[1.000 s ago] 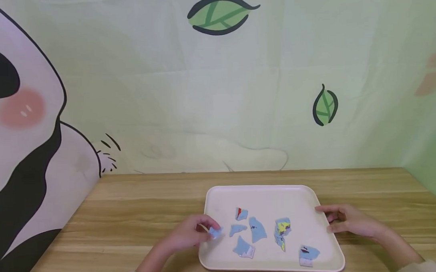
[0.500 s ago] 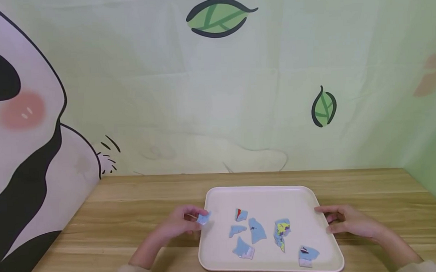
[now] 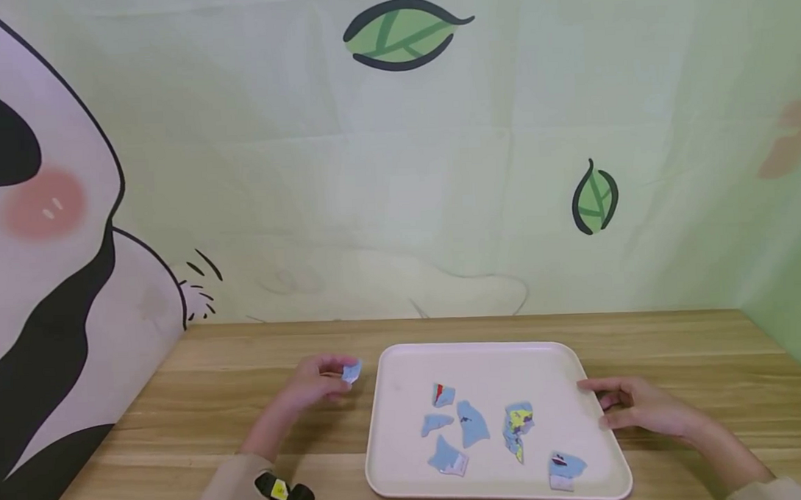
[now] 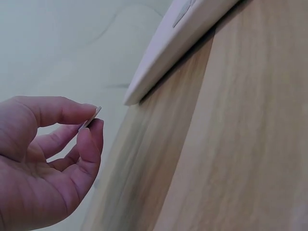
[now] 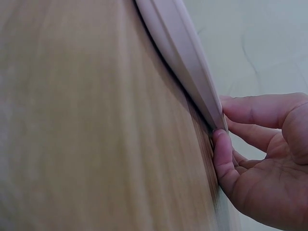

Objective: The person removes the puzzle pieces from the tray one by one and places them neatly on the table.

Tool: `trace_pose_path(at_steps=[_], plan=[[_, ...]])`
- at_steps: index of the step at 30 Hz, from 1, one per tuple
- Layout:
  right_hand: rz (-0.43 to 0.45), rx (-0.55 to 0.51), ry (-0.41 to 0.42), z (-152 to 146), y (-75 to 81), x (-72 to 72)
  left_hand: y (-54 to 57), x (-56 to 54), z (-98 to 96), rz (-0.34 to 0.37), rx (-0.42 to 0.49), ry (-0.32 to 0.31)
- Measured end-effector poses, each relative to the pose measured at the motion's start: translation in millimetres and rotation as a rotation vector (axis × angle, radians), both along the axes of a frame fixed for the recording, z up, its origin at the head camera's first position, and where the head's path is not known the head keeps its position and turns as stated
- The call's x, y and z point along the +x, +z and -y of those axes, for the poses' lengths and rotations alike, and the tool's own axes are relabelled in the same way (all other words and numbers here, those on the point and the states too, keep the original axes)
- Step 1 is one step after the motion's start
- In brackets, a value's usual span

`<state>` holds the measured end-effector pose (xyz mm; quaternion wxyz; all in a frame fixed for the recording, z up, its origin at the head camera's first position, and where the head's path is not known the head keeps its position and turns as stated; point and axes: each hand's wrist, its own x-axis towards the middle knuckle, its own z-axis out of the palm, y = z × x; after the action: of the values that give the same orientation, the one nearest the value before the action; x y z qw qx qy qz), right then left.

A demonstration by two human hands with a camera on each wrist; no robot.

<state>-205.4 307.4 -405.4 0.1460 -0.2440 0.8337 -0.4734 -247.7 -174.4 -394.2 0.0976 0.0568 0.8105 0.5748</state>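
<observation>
My left hand (image 3: 310,382) pinches a small light-blue puzzle piece (image 3: 352,371) between thumb and fingers, off the tray's left side. In the left wrist view the puzzle piece (image 4: 91,118) shows edge-on at the fingertips, above the wooden table. At the other side, my right hand (image 3: 634,404) holds the right rim of the white tray (image 3: 550,362) with index finger and thumb. The right wrist view shows those fingertips at the tray's edge (image 5: 192,67). Several irregular flat pieces lie on the tray, among them a large blue one (image 3: 473,424) and a yellow-and-blue one (image 3: 518,426).
The tray stands on a wooden table (image 3: 258,350). A blue piece with a white corner (image 3: 447,456) and another one (image 3: 566,470) lie near its front edge. Behind the table hangs a pale green backdrop (image 3: 292,173) with a panda and leaves. A black wrist device (image 3: 286,494) sits at the left sleeve.
My left hand has carried the puzzle piece from over the tray's left part, leftward and away from me, past the rim. The right hand and the tray have stayed in place.
</observation>
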Motion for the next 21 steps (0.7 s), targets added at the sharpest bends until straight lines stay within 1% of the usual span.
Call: trace_pose_path(at_steps=[4,8,14,21], plan=[[0.001,-0.006,0.004,0,-0.5,-0.9,-1.1,-7.3,-0.7,0.014,-0.029,0.055],[-0.013,-0.005,0.014,0,0.1,-1.3,-4.1,-15.6,-2.6,0.014,-0.064,0.094],[-0.001,0.014,0.001,1,1.2,-0.4,-8.8,-23.8,-3.7,0.011,-0.109,0.117],[-0.016,0.010,0.011,1,-0.4,-0.7,-12.1,-27.1,-3.2,-0.009,-0.157,0.138]])
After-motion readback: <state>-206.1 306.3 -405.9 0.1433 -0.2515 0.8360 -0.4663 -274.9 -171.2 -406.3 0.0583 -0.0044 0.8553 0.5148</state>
